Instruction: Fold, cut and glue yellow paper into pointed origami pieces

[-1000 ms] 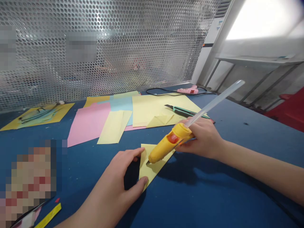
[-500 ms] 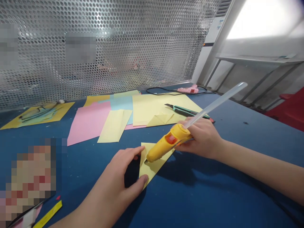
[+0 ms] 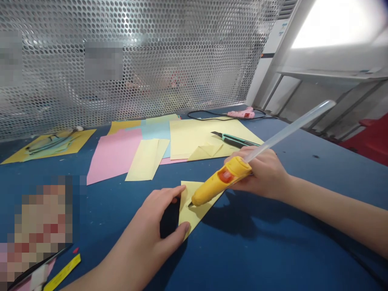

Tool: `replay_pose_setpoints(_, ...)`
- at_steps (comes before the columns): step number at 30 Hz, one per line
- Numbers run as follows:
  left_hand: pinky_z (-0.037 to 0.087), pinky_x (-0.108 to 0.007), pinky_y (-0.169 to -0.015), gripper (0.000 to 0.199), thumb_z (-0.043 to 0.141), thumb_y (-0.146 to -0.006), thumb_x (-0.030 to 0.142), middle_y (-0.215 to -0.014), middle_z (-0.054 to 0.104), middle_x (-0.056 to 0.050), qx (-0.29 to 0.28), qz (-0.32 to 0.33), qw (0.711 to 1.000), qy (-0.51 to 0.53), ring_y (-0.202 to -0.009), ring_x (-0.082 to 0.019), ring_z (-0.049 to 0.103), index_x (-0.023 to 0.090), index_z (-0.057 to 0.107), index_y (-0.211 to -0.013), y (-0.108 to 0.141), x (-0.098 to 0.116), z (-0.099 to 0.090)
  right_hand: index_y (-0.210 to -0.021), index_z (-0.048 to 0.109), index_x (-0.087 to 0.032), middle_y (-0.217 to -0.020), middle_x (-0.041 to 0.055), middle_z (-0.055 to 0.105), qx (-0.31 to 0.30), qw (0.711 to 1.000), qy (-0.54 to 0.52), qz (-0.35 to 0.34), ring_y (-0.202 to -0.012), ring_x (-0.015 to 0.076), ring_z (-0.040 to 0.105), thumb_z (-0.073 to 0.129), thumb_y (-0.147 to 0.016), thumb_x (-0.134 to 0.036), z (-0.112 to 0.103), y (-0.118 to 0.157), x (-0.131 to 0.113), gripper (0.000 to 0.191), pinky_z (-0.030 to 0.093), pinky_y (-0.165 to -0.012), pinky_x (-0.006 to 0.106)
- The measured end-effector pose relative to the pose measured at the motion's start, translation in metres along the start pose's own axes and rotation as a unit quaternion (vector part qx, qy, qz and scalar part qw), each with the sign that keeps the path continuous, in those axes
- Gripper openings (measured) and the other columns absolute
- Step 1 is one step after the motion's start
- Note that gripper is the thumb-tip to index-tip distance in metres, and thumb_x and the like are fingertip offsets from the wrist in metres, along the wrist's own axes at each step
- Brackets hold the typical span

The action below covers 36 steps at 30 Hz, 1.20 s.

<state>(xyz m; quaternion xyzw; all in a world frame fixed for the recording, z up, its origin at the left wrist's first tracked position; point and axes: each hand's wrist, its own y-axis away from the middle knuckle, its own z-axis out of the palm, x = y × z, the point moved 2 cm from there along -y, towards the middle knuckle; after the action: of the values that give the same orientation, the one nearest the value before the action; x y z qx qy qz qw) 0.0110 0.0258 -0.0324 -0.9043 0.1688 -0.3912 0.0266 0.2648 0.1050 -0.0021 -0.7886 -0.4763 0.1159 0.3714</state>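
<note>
My right hand (image 3: 265, 171) is closed around a yellow hot glue gun (image 3: 216, 184), with a long clear glue stick (image 3: 292, 129) sticking out of its back. The gun tilts down to the left, its dark nozzle tip at the surface of a folded pale yellow paper piece (image 3: 189, 218) on the table. My left hand (image 3: 151, 228) holds that piece along its left edge, forefinger at the upper corner and thumb at the lower one, with a wide gap between them. A small glossy spot shows by the nozzle. The glue gun covers part of the paper.
Pink paper (image 3: 113, 153), a folded yellow strip (image 3: 145, 159) and large yellow sheets (image 3: 182, 137) lie behind my hands. A utility knife (image 3: 236, 140) with its blade out rests on them. Farther back are a pink glue gun (image 3: 242, 114) with its cord and a perforated metal panel (image 3: 169, 52).
The yellow glue gun has shifted slightly to the right with my right hand, its nozzle sliding a little along the paper. My left hand stays on the paper's edge.
</note>
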Motion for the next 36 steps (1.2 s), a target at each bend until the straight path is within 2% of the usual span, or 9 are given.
replay_pose_setpoints(7,0.052,-0.038,-0.092,0.046,0.058,-0.086,0.036,-0.119,0.065,-0.003,-0.004,-0.002,1.000,-0.007,-0.105,-0.023,0.062,0.032,0.056,-0.131,0.000,0.000,0.001,-0.087,0.055,-0.023,-0.068,0.0030,0.071,-0.003,1.000,-0.028,0.002,-0.051,0.0157,0.060,0.065,-0.087,-0.040,-0.006,0.003,0.010,0.019,0.047,-0.053,0.027)
replay_pose_setpoints(19,0.053,-0.040,-0.092,0.047,0.058,-0.086,0.039,-0.121,0.064,-0.005,-0.004,-0.012,1.000,-0.015,-0.106,-0.024,0.061,0.032,0.056,-0.132,0.002,-0.001,0.000,-0.079,0.058,-0.024,-0.065,0.0039,0.070,-0.028,0.997,-0.062,0.040,-0.054,0.0176,0.064,0.058,-0.089,-0.057,-0.014,0.009,0.024,0.035,0.050,-0.055,0.030)
replay_pose_setpoints(28,0.052,-0.036,-0.092,0.046,0.058,-0.086,0.038,-0.122,0.064,-0.001,-0.004,-0.011,1.000,-0.015,-0.107,-0.021,0.061,0.036,0.055,-0.132,0.002,-0.003,0.002,-0.081,0.056,-0.025,-0.062,0.0017,0.069,-0.033,0.998,-0.043,0.031,-0.053,0.0170,0.063,0.063,-0.087,-0.054,-0.022,0.009,0.028,0.030,0.048,-0.054,0.030)
replay_pose_setpoints(36,0.052,-0.038,-0.093,0.046,0.057,-0.087,0.039,-0.122,0.064,-0.004,-0.005,-0.009,1.000,-0.014,-0.108,-0.023,0.061,0.033,0.055,-0.133,0.002,-0.004,0.002,-0.083,0.056,-0.025,-0.063,0.0030,0.068,-0.040,0.998,-0.036,0.010,-0.055,0.0168,0.063,0.062,-0.088,-0.053,-0.022,0.009,0.028,0.029,0.048,-0.055,0.028)
